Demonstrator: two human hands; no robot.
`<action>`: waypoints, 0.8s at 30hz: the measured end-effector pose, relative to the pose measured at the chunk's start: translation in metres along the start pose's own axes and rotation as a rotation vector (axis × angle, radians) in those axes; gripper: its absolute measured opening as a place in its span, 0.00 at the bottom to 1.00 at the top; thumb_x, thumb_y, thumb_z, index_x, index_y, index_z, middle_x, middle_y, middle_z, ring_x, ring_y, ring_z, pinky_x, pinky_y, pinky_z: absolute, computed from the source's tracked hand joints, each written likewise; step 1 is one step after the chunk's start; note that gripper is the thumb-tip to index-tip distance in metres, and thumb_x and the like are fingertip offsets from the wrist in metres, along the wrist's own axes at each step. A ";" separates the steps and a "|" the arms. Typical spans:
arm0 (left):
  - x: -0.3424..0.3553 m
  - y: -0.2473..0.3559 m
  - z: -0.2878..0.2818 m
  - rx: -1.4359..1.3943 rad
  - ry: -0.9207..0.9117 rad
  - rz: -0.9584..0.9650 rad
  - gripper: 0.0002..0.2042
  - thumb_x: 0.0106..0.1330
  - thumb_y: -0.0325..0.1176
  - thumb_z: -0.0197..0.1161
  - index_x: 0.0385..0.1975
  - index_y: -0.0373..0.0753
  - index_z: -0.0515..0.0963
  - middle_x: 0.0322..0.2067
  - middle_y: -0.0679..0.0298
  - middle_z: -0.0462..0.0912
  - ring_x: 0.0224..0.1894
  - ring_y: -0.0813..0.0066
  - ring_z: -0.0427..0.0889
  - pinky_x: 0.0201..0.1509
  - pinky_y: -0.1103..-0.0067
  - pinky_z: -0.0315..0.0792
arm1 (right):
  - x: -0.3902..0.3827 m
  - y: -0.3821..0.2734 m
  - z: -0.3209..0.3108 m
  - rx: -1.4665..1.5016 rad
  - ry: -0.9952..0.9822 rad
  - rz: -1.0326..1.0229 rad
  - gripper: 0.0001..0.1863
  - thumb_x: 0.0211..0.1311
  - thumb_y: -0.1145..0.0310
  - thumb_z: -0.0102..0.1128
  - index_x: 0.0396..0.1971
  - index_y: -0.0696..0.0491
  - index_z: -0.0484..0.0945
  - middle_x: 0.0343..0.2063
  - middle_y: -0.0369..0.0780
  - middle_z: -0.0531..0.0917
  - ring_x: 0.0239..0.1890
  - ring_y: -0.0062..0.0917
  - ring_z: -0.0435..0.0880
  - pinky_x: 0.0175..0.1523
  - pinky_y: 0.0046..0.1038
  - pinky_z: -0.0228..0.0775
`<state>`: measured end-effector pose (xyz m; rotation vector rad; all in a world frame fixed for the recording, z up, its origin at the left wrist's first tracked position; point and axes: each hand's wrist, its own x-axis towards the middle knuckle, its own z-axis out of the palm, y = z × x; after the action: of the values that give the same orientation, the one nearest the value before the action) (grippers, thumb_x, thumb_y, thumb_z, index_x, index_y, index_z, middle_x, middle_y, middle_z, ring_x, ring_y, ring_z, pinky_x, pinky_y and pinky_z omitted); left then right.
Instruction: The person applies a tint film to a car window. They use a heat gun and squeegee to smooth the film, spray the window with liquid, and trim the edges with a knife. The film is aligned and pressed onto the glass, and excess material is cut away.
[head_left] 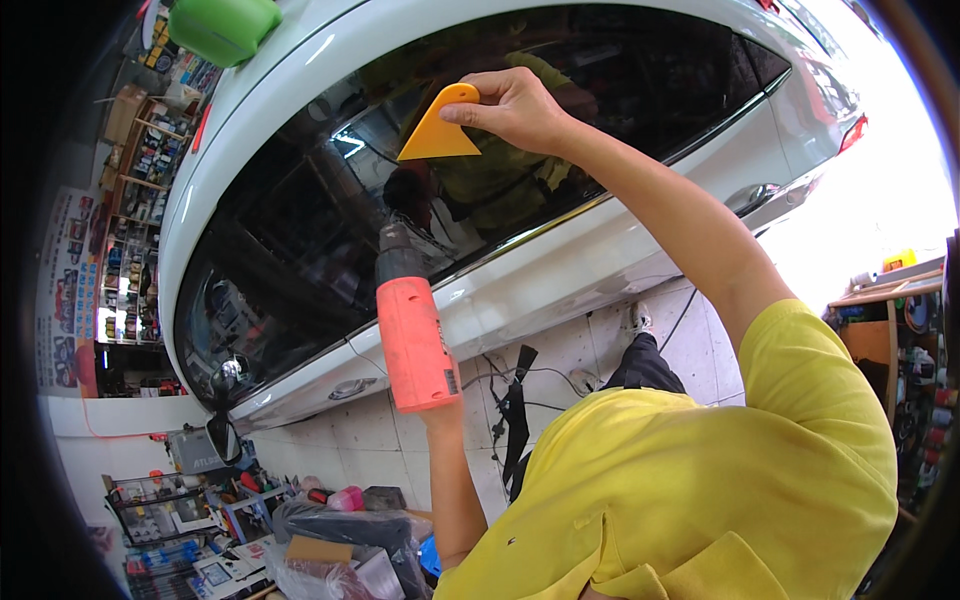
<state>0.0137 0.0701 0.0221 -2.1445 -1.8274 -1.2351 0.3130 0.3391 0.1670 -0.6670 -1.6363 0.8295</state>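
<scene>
My right hand pinches an orange-yellow plastic squeegee by its narrow end, its wide straight edge pointing left and down. It is held in front of the dark side window of a white car; whether it touches the glass I cannot tell. Lower down, a red heat gun with a dark nozzle is aimed toward the same glass. My left hand holds it from below, its fingers mostly hidden behind the tool's body.
A green plastic container sits on the car at upper left. Cables and a black strap lie on the tiled floor. Tools and plastic-wrapped goods crowd the lower left. Stocked shelves line the left, with another rack at right.
</scene>
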 end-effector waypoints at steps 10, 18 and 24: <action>-0.090 -0.032 0.040 -0.272 -0.249 -0.250 0.24 0.71 0.36 0.64 0.66 0.40 0.74 0.63 0.57 0.80 0.61 0.57 0.82 0.63 0.63 0.77 | -0.001 -0.002 0.002 -0.047 -0.006 -0.043 0.18 0.68 0.56 0.73 0.43 0.58 0.88 0.29 0.36 0.86 0.33 0.16 0.79 0.42 0.22 0.74; -0.047 -0.032 0.030 -0.253 -0.091 -0.080 0.25 0.76 0.37 0.57 0.72 0.42 0.68 0.66 0.60 0.77 0.62 0.59 0.81 0.61 0.65 0.78 | -0.003 -0.001 0.006 -0.103 -0.014 -0.088 0.13 0.69 0.63 0.73 0.41 0.59 0.88 0.36 0.35 0.86 0.37 0.19 0.81 0.45 0.22 0.73; -0.023 -0.009 0.016 0.136 -0.015 0.101 0.16 0.66 0.28 0.70 0.53 0.34 0.82 0.52 0.52 0.87 0.53 0.49 0.85 0.59 0.63 0.77 | -0.002 0.003 0.012 -0.089 0.035 -0.203 0.14 0.67 0.63 0.75 0.40 0.59 0.88 0.35 0.39 0.86 0.35 0.23 0.82 0.43 0.23 0.74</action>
<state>0.0148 0.0626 -0.0058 -2.1489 -1.7311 -1.0449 0.3020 0.3373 0.1624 -0.5626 -1.6850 0.5984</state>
